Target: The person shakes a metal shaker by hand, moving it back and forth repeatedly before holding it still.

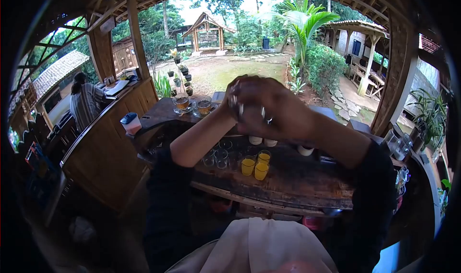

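Note:
Both hands are raised together above the wooden counter (307, 181), in the middle of the view. My left hand (245, 97) and my right hand (283, 112) overlap, their fingers wrapped around something shiny that is mostly covered and blurred by motion. Which fingers belong to which hand is hard to tell. Below them on the counter stand glasses of orange drink (261, 170), grouped closely. Several empty clear glasses (221, 158) are just left of these. White cups (255, 140) show partly beneath my hands.
Two glass mugs of amber drink (204, 105) stand at the counter's back left, near a lidded container of pink contents (130, 123). Glass jars (402, 147) are at the right. A person in striped clothing (85, 102) is at the left desk. A garden lies beyond.

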### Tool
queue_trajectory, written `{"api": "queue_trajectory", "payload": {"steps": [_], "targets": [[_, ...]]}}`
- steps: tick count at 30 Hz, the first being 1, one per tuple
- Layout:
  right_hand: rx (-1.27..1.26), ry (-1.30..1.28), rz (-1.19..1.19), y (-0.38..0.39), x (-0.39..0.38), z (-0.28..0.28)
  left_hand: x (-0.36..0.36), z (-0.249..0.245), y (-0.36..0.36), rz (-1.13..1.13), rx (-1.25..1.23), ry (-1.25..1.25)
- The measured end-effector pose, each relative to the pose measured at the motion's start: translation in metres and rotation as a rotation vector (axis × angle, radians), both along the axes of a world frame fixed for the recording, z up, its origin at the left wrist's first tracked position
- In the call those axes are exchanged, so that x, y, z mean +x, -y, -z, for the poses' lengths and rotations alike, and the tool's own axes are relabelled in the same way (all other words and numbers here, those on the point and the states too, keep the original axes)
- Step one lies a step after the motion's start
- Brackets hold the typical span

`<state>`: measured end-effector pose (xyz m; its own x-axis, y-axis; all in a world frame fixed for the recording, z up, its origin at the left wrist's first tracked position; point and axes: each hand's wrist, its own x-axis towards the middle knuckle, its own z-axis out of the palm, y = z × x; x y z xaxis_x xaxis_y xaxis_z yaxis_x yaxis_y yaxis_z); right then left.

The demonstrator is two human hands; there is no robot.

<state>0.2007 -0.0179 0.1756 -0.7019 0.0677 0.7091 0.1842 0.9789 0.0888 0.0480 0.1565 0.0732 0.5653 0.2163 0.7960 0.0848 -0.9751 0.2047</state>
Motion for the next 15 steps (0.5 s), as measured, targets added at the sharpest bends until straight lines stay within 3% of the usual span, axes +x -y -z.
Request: {"api": "queue_trajectory", "payload": {"steps": [1,2,4,6,8,9,10,11,12,14,15], "targets": [[0.069,-0.005,0.016,0.007,0.002,-0.003,0.002,-0.011,0.018,0.003,0.009,-0.001],[0.143,-0.020,0.033,0.016,0.004,-0.001,0.004,-0.033,0.064,0.313,-0.402,0.175],[0.354,0.205,-0.148,0.080,0.002,0.009,0.007,-0.054,0.135,0.914,-1.259,0.541],[0.996,0.285,-0.393,0.105,0.001,0.040,0.010,-0.054,0.145,1.172,-0.559,0.234],[1.015,0.293,-0.389,0.078,0.003,0.045,0.014,-0.060,0.138,1.035,-0.479,0.178],[1.033,0.304,-0.390,0.057,0.003,0.044,0.009,-0.058,0.112,0.724,-0.648,0.264],[0.920,0.275,-0.336,0.025,0.003,0.028,0.006,-0.072,0.101,0.830,-1.196,0.240],[0.469,0.283,-0.402,-0.006,0.009,0.008,0.005,-0.071,0.056,0.349,-0.564,0.079],[0.451,0.267,-0.408,-0.011,0.014,0.007,0.002,-0.055,0.021,-0.129,0.059,-0.091],[0.288,-0.087,-0.120,-0.023,0.023,-0.002,0.017,-0.051,0.060,0.414,-0.375,0.221],[0.530,0.030,-0.237,0.001,0.016,-0.003,0.018,-0.072,0.102,0.390,-1.261,0.459]]}}
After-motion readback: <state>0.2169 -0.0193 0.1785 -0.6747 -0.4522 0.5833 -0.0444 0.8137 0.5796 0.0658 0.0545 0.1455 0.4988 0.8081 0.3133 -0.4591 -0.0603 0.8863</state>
